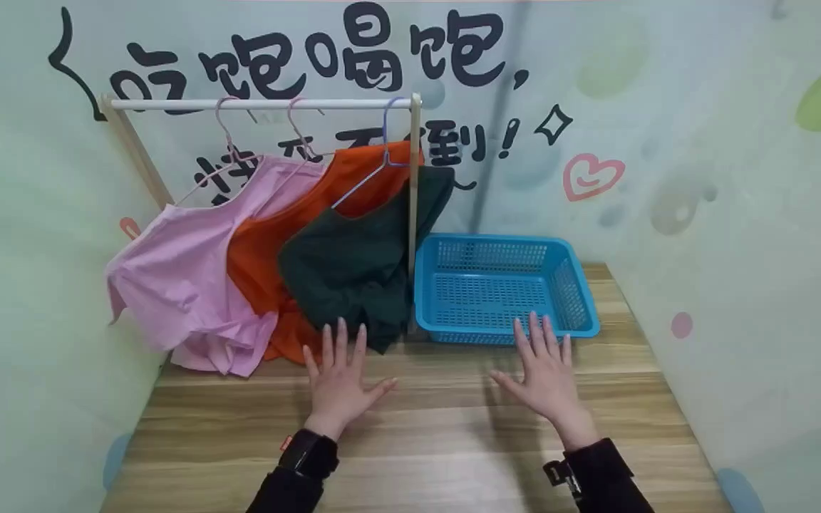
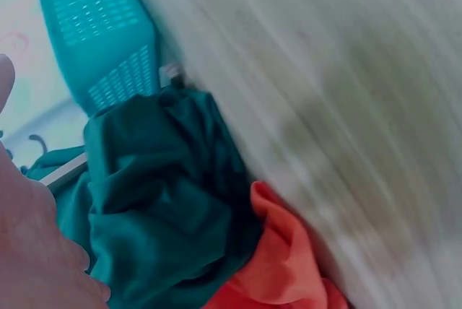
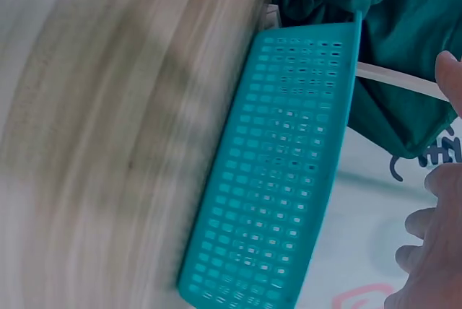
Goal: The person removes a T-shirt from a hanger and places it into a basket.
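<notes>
My left hand is held out over the table with its fingers spread, its fingertips overlapping the hem of a dark green garment in the head view. My right hand is spread the same way in front of a blue plastic basket, fingertips overlapping its near rim. Neither hand holds anything. An orange garment and a pink garment hang left of the green one, each on its own hanger. In the left wrist view the green cloth lies just beyond the hand.
A small clothes rack with a white rail and wooden posts stands at the back left. The basket sits beside its right post on the wooden table. Printed walls close in the back and sides.
</notes>
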The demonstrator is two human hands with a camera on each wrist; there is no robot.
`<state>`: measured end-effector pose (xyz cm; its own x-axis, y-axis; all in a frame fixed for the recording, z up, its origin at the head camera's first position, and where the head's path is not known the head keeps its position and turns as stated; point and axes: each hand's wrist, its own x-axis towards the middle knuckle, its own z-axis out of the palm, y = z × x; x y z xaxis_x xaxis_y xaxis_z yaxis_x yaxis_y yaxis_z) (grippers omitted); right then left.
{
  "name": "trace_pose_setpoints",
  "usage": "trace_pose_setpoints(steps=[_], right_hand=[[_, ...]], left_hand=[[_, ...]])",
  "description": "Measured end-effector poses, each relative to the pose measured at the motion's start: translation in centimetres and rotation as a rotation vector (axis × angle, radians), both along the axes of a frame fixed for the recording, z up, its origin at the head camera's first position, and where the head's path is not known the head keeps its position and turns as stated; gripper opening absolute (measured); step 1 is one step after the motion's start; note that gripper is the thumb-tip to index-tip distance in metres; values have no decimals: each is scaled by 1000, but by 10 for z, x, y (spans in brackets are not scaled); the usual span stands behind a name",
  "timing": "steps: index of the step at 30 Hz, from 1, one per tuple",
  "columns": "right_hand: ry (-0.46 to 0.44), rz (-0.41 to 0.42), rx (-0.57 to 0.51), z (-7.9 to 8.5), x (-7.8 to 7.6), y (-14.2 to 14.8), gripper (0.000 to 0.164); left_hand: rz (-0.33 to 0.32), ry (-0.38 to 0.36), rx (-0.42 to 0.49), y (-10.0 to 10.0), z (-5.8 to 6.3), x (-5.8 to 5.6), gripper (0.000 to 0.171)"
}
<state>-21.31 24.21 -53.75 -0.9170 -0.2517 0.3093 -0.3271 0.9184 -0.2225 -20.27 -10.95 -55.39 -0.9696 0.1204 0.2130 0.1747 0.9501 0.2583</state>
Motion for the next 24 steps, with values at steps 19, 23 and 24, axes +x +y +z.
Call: trace_pose_setpoints(steps=[19, 23, 24], right_hand=[[52, 50, -7, 60, -31, 12, 98], [79, 53, -28, 58, -39, 10, 96], [84, 55, -32, 57, -41, 10, 95]], left_hand=[[-22, 358, 9, -18, 133, -51, 90], [8, 310, 33, -23, 151, -69, 84], [16, 296, 37, -25, 155, -73, 83]])
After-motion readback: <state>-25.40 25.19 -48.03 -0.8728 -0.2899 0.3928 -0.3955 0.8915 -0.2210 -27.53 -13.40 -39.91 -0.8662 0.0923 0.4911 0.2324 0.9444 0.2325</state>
